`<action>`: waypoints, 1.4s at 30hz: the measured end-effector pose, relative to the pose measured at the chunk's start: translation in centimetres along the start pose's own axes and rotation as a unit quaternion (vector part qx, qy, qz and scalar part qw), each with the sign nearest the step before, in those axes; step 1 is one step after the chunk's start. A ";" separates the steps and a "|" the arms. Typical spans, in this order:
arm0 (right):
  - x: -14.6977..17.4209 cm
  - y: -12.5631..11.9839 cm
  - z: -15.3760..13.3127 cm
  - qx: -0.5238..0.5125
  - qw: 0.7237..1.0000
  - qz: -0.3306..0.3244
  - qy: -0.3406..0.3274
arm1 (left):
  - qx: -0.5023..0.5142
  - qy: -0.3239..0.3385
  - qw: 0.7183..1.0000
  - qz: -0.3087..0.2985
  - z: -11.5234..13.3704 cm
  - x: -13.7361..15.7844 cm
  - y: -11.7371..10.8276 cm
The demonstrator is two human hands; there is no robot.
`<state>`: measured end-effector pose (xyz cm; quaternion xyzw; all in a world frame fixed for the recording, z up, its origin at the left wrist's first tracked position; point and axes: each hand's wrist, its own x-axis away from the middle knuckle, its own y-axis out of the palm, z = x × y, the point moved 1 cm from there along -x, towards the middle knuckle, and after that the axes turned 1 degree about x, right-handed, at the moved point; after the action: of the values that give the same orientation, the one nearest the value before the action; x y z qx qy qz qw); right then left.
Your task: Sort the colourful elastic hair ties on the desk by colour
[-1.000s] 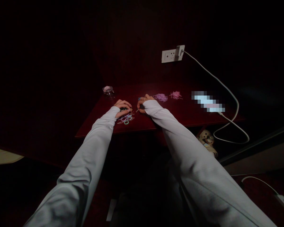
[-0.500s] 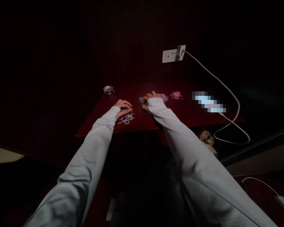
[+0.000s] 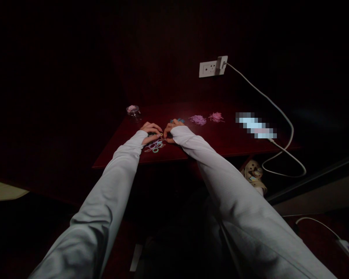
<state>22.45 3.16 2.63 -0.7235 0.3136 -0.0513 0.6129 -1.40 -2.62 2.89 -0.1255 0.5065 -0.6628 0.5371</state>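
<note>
On the dark red table, a mixed pile of coloured elastic bands lies beneath my left hand. Its fingers are curled and closed over the pile's far edge, and a small yellowish band shows at their tips. Close beside it, my right hand has its fingertips pinched together, nearly meeting the left fingertips. Whatever lies in the right pinch is too small to make out. Just beyond the right hand is a blue heap of bands, partly hidden by it.
A purple heap and a pink heap lie to the right. A clear jar with pinkish contents stands at the back left. A blurred phone is on the right, its white cable running to a wall socket.
My right hand has moved left and nearer, from between the blue and purple heaps to my left hand's fingertips. The purple heap is now uncovered. The left hand stays in place.
</note>
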 end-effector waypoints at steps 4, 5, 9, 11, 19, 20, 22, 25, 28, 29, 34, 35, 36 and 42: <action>-0.2 -0.2 -0.5 0.010 1.000 -0.008 0.013 | 0.004 0.007 1.000 0.000 0.1 0.0 -0.1; -0.2 -0.4 -0.7 0.013 1.000 -0.012 0.019 | 0.004 0.007 1.000 0.000 0.1 0.0 -0.1; 0.0 -1.5 -1.0 0.016 0.999 -0.005 0.047 | 0.003 -0.001 1.000 -0.001 0.1 0.1 -0.1; 0.3 -2.0 -0.4 0.017 0.997 0.015 0.070 | 0.003 -0.006 1.000 -0.001 0.2 0.1 -0.1; 2.5 -2.1 2.9 0.058 0.984 0.094 0.139 | 0.008 0.000 1.000 0.001 -0.2 0.3 0.1; 2.6 -2.2 2.8 0.061 0.984 0.091 0.141 | 0.010 0.004 1.000 0.000 -0.3 0.3 0.1; 2.6 -2.4 2.3 0.064 0.984 0.080 0.144 | 0.013 0.006 1.000 -0.002 -0.4 0.3 0.2; 2.1 -2.6 1.1 0.056 0.989 0.061 0.123 | 0.011 -0.001 1.000 -0.004 -0.3 0.2 0.2; 1.3 -2.3 0.1 0.043 0.996 0.037 0.064 | 0.007 -0.005 1.000 -0.006 -0.2 0.1 0.1; 1.0 -2.0 -0.1 0.041 0.998 0.026 0.044 | 0.006 -0.005 1.000 -0.008 -0.2 0.1 0.1; -0.1 -0.4 -0.7 0.050 0.999 -0.012 0.006 | 0.004 0.003 1.000 -0.015 -0.5 -0.1 0.0; -0.2 -0.1 -0.7 0.053 0.999 -0.008 0.003 | 0.004 0.007 1.000 -0.014 -0.6 -0.1 0.0; -0.3 0.1 -0.6 0.057 0.998 -0.003 0.001 | 0.004 0.012 1.000 -0.012 -0.7 -0.1 0.0; -0.6 1.2 0.8 0.068 0.997 0.023 -0.021 | -0.013 0.029 0.999 0.002 -0.5 -0.1 0.1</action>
<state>21.81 4.08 1.55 -0.6737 0.3130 -0.0426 0.6681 -1.65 -2.29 2.58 -0.1118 0.5304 -0.6585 0.5220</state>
